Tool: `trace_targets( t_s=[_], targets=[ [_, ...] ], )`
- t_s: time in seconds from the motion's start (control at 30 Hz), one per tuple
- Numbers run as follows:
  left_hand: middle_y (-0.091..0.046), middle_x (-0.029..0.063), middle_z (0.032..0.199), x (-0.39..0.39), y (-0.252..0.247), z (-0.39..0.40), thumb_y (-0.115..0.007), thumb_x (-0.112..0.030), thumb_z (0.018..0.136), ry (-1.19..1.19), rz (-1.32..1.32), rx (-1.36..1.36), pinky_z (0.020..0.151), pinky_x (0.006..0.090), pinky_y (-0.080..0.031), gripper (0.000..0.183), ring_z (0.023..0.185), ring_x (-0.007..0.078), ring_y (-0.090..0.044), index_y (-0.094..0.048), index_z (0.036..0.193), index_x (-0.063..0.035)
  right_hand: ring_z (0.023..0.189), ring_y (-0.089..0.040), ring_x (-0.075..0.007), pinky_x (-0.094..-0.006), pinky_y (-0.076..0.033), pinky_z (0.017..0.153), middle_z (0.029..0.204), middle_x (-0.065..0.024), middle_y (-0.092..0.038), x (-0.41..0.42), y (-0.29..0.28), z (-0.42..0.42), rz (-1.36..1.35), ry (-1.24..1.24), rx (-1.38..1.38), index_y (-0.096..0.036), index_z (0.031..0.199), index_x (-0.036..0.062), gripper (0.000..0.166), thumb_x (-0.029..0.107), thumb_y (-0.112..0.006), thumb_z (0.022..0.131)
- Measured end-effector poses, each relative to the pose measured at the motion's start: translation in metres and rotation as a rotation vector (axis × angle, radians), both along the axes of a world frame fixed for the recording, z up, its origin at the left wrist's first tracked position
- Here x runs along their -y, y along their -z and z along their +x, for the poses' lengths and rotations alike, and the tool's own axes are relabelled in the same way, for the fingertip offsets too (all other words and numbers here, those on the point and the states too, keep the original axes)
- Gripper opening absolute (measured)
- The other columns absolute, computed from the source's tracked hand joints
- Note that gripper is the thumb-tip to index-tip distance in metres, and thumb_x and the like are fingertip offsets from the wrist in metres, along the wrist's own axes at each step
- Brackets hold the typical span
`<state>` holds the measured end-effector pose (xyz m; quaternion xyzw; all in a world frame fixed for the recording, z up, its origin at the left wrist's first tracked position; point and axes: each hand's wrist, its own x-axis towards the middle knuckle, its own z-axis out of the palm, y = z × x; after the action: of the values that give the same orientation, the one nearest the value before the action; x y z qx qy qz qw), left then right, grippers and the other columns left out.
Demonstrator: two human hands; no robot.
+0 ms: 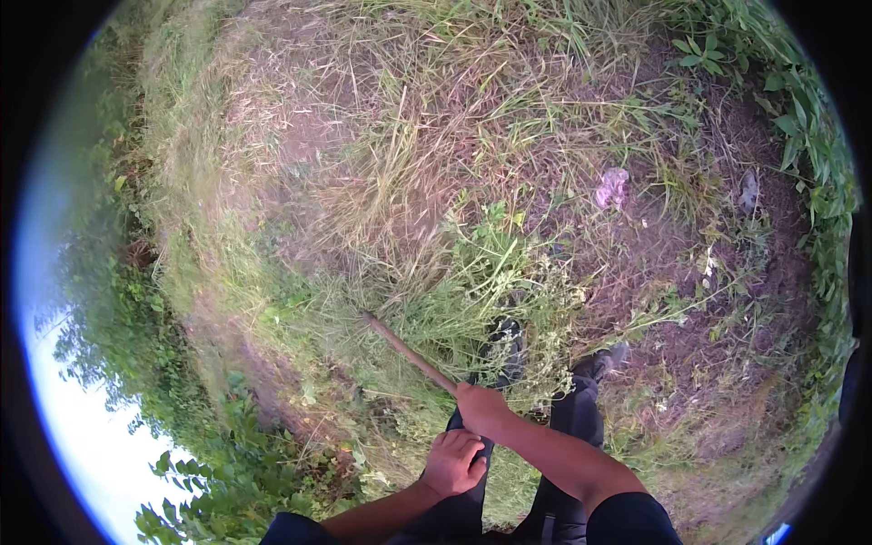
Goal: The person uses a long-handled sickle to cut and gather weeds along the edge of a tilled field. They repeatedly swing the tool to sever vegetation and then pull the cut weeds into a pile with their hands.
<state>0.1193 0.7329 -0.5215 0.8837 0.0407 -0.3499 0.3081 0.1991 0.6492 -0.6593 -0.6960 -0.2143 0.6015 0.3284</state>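
Note:
My right hand (pixel 481 409) grips the near end of a wooden handle (pixel 415 357), which slants away to the upper left. Its far end reaches into green grass, where any tool head is hidden. Just below and left of that fist, my left hand (pixel 454 463) rests over my dark trouser leg, fingers bent and close together, not around the handle. A leafy weed with small pale flowers (pixel 545 306) stands in front of my legs and partly covers my dark shoe (pixel 505 344).
Cut, dry grass (pixel 402 170) lies over the ground ahead. A crumpled pink scrap (pixel 612 188) lies at the right, with a greyish scrap (pixel 749 191) beyond it. Leafy bushes (pixel 800 122) edge the right side, and more shrubs (pixel 252 470) grow at the lower left.

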Motion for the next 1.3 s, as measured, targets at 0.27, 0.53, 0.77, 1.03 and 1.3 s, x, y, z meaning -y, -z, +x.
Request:
trace_targets(
  t_s=[0.27,0.53,0.77,1.03,1.3],
  targets=[
    [-0.068,0.0081,0.110,0.003,0.003,-0.021,-0.075,-0.020,0.077,-0.036,-0.011,0.051,0.088,0.0448,-0.046,0.028,0.109,0.0290,-0.063,-0.067,0.102,-0.0099,0.071,-0.072,-0.0390,-0.0482,-0.059,0.061,0.086,-0.0204,-0.067,0.036,0.002,0.074,-0.007,0.223,0.389,-0.052,0.102,-0.0005,0.024,0.014,-0.066,0.089],
    [-0.069,0.0076,0.110,0.003,0.006,-0.026,-0.075,-0.019,0.077,-0.047,-0.032,0.089,0.090,0.0439,-0.047,0.028,0.110,0.0290,-0.063,-0.067,0.102,-0.0103,0.074,-0.072,-0.0414,-0.0480,-0.062,0.064,0.092,-0.0248,-0.065,0.036,0.075,0.240,-0.399,0.532,0.733,-0.046,0.111,-0.0015,0.022,0.009,-0.057,0.096],
    [-0.068,0.0071,0.111,-0.001,0.005,-0.027,-0.073,-0.020,0.078,-0.055,-0.021,0.087,0.090,0.0449,-0.047,0.026,0.111,0.0287,-0.062,-0.066,0.101,-0.0101,0.077,-0.071,-0.0452,-0.0521,-0.060,0.066,0.095,-0.0276,-0.065,0.146,0.053,0.124,-0.506,0.491,0.476,-0.044,0.113,-0.0010,0.030,0.016,-0.062,0.095],
    [-0.070,0.0071,0.108,-0.003,0.005,-0.028,-0.074,-0.020,0.077,-0.085,-0.032,0.105,0.090,0.0440,-0.047,0.025,0.109,0.0291,-0.064,-0.068,0.099,-0.0100,0.072,-0.069,-0.0466,-0.0544,-0.057,0.066,0.086,-0.0266,-0.066,0.186,-0.034,0.002,-0.508,0.380,0.302,-0.046,0.106,0.0011,0.033,0.019,-0.069,0.090],
    [-0.069,0.0074,0.106,-0.002,0.003,-0.022,-0.074,-0.019,0.076,-0.072,-0.005,0.097,0.090,0.0439,-0.048,0.025,0.108,0.0289,-0.064,-0.068,0.098,-0.0096,0.081,-0.069,-0.0490,-0.0556,-0.056,0.074,0.087,-0.0307,-0.068,0.066,0.008,0.129,-0.401,0.736,0.269,-0.045,0.111,-0.0044,0.033,0.014,-0.065,0.092]
  ],
)
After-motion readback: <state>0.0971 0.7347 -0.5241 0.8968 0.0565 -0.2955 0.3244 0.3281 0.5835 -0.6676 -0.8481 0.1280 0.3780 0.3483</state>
